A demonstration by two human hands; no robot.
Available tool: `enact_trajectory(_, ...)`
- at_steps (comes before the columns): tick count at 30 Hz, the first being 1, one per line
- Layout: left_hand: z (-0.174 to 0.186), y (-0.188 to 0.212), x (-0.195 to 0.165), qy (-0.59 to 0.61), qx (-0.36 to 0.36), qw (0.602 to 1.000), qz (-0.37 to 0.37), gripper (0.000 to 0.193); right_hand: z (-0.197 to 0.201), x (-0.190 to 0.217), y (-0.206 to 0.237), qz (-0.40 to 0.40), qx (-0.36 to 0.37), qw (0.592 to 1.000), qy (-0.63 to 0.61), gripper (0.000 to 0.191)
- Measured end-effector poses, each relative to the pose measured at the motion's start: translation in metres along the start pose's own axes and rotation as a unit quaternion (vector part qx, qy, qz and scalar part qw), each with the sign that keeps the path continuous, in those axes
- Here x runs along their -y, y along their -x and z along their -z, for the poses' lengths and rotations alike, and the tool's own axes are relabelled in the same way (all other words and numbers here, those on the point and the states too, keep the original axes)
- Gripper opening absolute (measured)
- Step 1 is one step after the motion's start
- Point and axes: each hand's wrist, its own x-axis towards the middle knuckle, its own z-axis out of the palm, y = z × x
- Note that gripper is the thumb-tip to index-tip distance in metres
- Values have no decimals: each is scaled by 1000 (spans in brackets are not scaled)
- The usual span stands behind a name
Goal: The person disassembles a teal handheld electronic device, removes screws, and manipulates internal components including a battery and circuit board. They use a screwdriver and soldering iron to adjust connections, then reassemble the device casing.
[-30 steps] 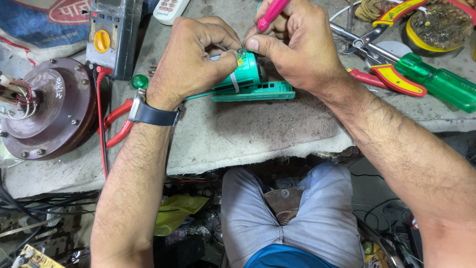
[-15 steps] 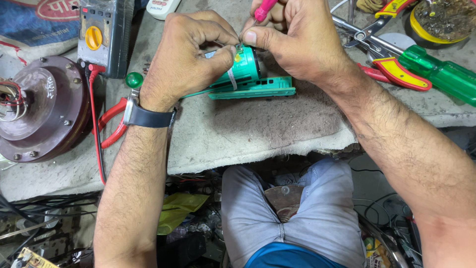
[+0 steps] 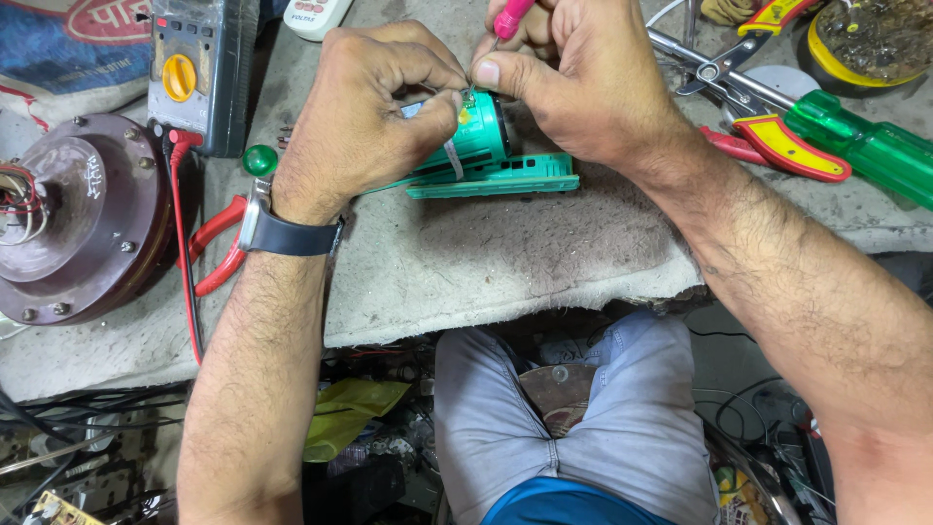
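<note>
Both of my hands are bunched over the little green motor [image 3: 478,136], which sits on the grey bench pad [image 3: 505,262] right next to its green plastic housing [image 3: 501,178]. Left hand [image 3: 374,117] is pinching the motor's top end. Right hand [image 3: 573,83] is clenched around a pink-handled tool [image 3: 512,17], tip down at the motor. Multimeter [image 3: 194,68] off to the left.
</note>
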Motion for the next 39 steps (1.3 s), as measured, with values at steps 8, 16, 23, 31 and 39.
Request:
enact_trajectory(8,1,4,4,8,-1,1000,-17,13,1,-2,5,18,13,998,52,21)
enact_trajectory(16,-1,3,4,9,-5,1000,-19,12,6,-10,-1,-30,13,996,86,13)
enact_trajectory(23,-2,0,-1,3,-8,1000,1,12,1,-3,-3,-12,7,993,113,17)
enact_trajectory(31,-2,0,-6,-42,-28,999,-1,11,0,19,3,31,-90,994,57,13)
enact_trajectory(39,4,2,0,23,-7,999,43,22,1,23,4,29,-103,993,45,12)
